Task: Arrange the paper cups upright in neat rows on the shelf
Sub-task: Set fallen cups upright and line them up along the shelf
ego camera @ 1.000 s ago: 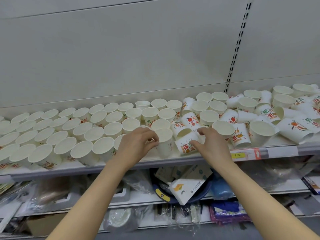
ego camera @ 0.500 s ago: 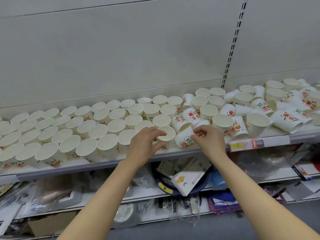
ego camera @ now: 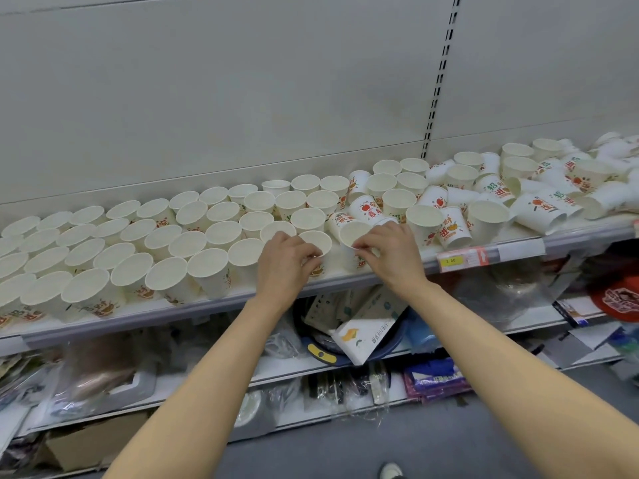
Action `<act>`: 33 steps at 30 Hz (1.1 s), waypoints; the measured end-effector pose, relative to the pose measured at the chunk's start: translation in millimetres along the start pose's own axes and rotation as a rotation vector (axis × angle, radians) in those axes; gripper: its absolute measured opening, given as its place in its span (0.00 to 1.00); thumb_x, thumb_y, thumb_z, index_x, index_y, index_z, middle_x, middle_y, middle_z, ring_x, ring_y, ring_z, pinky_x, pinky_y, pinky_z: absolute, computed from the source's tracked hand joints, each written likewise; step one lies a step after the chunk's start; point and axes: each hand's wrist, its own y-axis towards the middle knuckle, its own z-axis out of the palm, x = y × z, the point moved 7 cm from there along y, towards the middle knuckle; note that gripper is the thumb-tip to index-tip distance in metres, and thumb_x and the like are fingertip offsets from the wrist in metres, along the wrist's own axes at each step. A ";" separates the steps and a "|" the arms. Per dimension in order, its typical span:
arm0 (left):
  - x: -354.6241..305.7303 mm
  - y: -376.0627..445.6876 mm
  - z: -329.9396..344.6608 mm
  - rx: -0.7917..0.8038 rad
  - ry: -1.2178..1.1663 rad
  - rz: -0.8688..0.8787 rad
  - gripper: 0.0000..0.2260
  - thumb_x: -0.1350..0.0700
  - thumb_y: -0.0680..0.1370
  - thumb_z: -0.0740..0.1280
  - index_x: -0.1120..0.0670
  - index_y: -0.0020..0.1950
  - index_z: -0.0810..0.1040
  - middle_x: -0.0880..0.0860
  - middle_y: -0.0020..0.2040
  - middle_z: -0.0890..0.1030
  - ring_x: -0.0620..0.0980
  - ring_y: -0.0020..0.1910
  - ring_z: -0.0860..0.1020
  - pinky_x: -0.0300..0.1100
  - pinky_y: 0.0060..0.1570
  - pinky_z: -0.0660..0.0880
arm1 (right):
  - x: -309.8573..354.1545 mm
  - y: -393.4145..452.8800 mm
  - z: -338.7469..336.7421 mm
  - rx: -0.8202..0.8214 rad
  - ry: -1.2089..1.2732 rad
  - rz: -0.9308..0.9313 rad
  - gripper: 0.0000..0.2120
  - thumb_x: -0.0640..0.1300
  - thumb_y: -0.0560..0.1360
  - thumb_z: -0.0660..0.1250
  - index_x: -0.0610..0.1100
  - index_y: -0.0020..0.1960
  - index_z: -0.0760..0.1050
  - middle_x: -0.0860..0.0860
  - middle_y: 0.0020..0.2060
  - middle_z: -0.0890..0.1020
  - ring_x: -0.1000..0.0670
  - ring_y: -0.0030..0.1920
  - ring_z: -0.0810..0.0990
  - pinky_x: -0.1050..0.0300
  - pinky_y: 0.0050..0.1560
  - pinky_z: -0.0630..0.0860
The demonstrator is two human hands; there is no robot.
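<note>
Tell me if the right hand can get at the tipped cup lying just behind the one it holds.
Probably yes: the tipped cup lies just past the right hand, nothing above it, but that hand must first release its upright cup.

Shelf [ego camera: 345,286]: upright paper cups [ego camera: 138,243] left, toppled cups [ego camera: 539,202] right.

Upright white paper cups [ego camera: 211,267] crowded left of the left hand [ego camera: 288,261]; toppled printed cups [ego camera: 539,205] blocked right of the right hand [ego camera: 390,252].
</note>
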 end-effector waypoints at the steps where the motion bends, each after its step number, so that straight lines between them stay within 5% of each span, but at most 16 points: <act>1: 0.0 -1.4 0.2 -0.018 -0.004 -0.007 0.06 0.49 0.72 0.75 0.48 0.46 0.86 0.46 0.42 0.84 0.53 0.45 0.73 0.45 0.40 0.69 | 1.9 0.3 0.2 0.006 0.002 -0.014 0.03 0.43 0.69 0.75 0.47 0.42 0.83 0.51 0.39 0.82 0.44 0.44 0.75 0.49 0.46 0.64; 11: 4.0 6.2 -0.9 -0.038 0.039 -0.139 0.08 0.45 0.75 0.71 0.46 0.50 0.85 0.46 0.45 0.83 0.50 0.50 0.73 0.41 0.42 0.66 | 6.5 13.2 13.9 0.052 0.010 -0.115 0.05 0.45 0.69 0.74 0.47 0.44 0.83 0.49 0.39 0.81 0.41 0.44 0.76 0.48 0.46 0.67; 18: -13.3 62.2 -19.0 -0.024 0.002 -0.184 0.06 0.48 0.77 0.69 0.45 0.51 0.84 0.44 0.49 0.83 0.47 0.50 0.76 0.43 0.41 0.69 | -40.6 11.3 -12.7 -0.067 0.064 -0.119 0.09 0.49 0.72 0.68 0.47 0.49 0.82 0.51 0.44 0.82 0.45 0.48 0.76 0.52 0.48 0.65; 25: -52.8 135.6 38.5 0.385 0.176 -0.169 0.08 0.50 0.72 0.73 0.46 0.51 0.83 0.45 0.48 0.83 0.48 0.50 0.79 0.42 0.44 0.76 | -84.1 24.4 -30.1 -0.033 -0.027 -0.184 0.09 0.42 0.67 0.77 0.46 0.47 0.83 0.50 0.42 0.83 0.43 0.44 0.77 0.50 0.45 0.70; 33: -43.9 178.0 75.1 0.451 0.207 -0.267 0.09 0.49 0.74 0.72 0.50 0.52 0.82 0.49 0.50 0.82 0.52 0.50 0.79 0.46 0.48 0.77 | -93.9 48.3 -23.7 0.015 0.017 -0.200 0.09 0.44 0.68 0.76 0.47 0.48 0.83 0.51 0.42 0.83 0.43 0.44 0.77 0.48 0.45 0.71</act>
